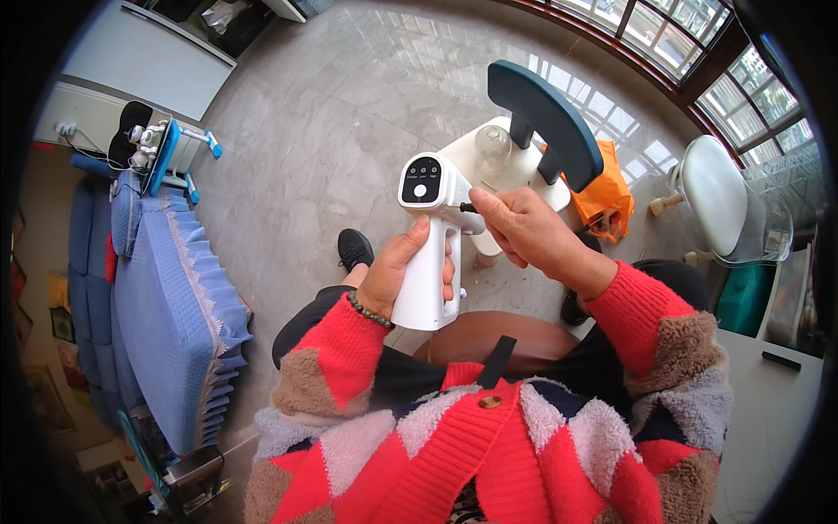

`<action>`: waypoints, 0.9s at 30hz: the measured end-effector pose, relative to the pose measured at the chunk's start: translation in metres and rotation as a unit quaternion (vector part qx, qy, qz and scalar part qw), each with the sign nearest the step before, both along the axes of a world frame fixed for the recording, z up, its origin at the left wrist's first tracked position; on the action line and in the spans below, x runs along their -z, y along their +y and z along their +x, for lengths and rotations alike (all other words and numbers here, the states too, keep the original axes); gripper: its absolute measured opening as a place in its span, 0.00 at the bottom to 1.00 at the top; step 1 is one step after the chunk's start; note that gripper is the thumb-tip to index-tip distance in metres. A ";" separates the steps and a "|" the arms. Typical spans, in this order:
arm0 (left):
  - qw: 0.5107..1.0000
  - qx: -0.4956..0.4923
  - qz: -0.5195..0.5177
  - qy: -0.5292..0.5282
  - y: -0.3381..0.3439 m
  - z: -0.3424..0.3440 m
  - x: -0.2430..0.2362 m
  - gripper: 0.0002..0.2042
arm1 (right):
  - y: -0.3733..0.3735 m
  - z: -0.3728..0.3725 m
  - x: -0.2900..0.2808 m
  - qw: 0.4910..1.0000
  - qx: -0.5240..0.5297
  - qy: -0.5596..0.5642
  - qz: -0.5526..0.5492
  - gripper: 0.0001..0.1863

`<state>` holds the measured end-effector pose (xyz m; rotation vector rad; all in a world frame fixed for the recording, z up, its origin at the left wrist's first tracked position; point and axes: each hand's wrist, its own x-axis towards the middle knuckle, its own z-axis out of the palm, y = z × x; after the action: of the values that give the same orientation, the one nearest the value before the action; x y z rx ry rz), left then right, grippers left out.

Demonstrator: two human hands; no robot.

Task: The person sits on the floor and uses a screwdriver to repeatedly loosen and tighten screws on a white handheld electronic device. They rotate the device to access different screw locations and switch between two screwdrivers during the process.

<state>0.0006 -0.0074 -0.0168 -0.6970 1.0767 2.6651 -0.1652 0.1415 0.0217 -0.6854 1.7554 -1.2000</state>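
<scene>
My left hand (388, 272) is wrapped round the grip of a white handheld spray gun (417, 301), with its black button panel turned up toward me. Closed round the black handle of a small screwdriver (468, 208) is my right hand (531, 229). The screwdriver's thin shaft points left and meets the side of the spray gun's head; whether its tip sits in a screw is too small to tell. Beyond the gun, a clear bottle (493, 150) rests on the cream seat of a chair (467, 144) with a dark curved backrest.
An orange bag (613, 196) lies behind the chair. Over to the right are a round white stool (714, 196) and a white tabletop (768, 419) with a small black object (781, 361). A blue quilted cover (166, 306) drapes furniture at left. Grey tiles (297, 148) cover the floor.
</scene>
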 end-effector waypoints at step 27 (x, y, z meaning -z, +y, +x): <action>0.998 0.001 0.054 -0.010 -0.003 -0.002 0.005 0.26 | -0.006 0.004 0.011 0.972 0.004 0.205 -0.116 0.25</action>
<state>-0.0009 -0.0107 -0.0220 -0.6996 0.9186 2.6861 -0.1611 0.1356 0.0106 -1.1320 1.9669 -1.3520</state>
